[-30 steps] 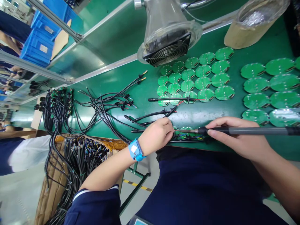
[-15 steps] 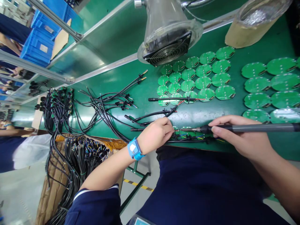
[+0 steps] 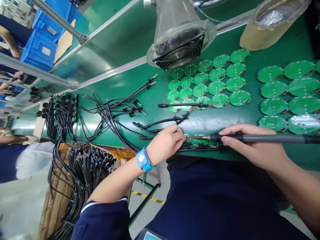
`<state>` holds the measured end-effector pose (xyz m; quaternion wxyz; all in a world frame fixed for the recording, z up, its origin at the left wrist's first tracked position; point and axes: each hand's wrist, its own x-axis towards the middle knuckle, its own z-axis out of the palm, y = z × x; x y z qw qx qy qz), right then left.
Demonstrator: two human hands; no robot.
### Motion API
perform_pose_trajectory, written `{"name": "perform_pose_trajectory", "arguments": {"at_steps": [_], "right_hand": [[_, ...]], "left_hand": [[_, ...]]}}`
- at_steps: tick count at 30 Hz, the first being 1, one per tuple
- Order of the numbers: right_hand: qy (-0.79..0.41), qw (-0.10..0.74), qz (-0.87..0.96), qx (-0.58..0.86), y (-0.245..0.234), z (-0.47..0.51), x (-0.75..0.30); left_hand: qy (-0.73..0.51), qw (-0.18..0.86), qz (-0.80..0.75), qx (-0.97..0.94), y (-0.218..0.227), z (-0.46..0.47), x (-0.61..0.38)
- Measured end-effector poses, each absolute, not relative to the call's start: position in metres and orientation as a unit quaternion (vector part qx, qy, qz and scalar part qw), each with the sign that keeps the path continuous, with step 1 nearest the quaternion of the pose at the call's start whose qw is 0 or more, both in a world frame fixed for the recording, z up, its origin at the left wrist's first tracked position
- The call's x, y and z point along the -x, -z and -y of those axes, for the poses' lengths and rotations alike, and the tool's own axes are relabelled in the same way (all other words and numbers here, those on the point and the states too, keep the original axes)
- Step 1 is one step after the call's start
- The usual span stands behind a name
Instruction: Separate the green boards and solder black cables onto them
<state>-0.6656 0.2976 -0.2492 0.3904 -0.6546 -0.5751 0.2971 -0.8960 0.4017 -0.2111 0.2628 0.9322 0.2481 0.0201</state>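
Observation:
My right hand (image 3: 255,146) is closed around the grey handle of a soldering iron (image 3: 287,138), which lies nearly level and points left. The iron's metal tip reaches a small green circuit board (image 3: 200,136) just beside my left fingertips. My left hand (image 3: 168,141), with a blue wrist strap (image 3: 143,159), pinches a thin wire end of a black cable (image 3: 146,138) over that board. Its fingers partly hide the wire. Another black cable (image 3: 200,150) with coloured wire ends lies along the table's near edge, below the boards.
Rows of round green circuit boards (image 3: 217,88) lie beyond my hands, with more boards (image 3: 273,90) at right. A fan in a hood (image 3: 178,53) hangs above. Loose black cables (image 3: 107,116) spread at left, near a cardboard box (image 3: 60,186) of cables. A person's sleeve (image 3: 10,163) shows far left.
My right hand and the soldering iron have shifted slightly left, bringing the tip closer to my left fingertips. My left hand keeps its pinch in nearly the same place.

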Motion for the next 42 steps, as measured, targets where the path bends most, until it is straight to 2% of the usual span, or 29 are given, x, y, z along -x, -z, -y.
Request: {"name": "perform_pose_trajectory", "arguments": {"at_steps": [12, 20, 29, 42], "right_hand": [[-0.309, 0.374, 0.577, 0.657, 0.248, -0.296, 0.665], [-0.298, 0.367, 0.587, 0.658, 0.248, -0.296, 0.664], [-0.335, 0.423, 0.523, 0.660, 0.249, -0.294, 0.662], [-0.345, 0.390, 0.560, 0.644, 0.248, -0.298, 0.661]], "left_hand": [[-0.030, 0.306, -0.256, -0.917, 0.213, -0.404, 0.897], [0.032, 0.294, -0.250, -0.922, 0.207, -0.408, 0.891], [0.115, 0.290, -0.248, -0.917, 0.198, -0.414, 0.879], [0.155, 0.287, -0.293, -0.899, 0.197, -0.412, 0.871]]}}
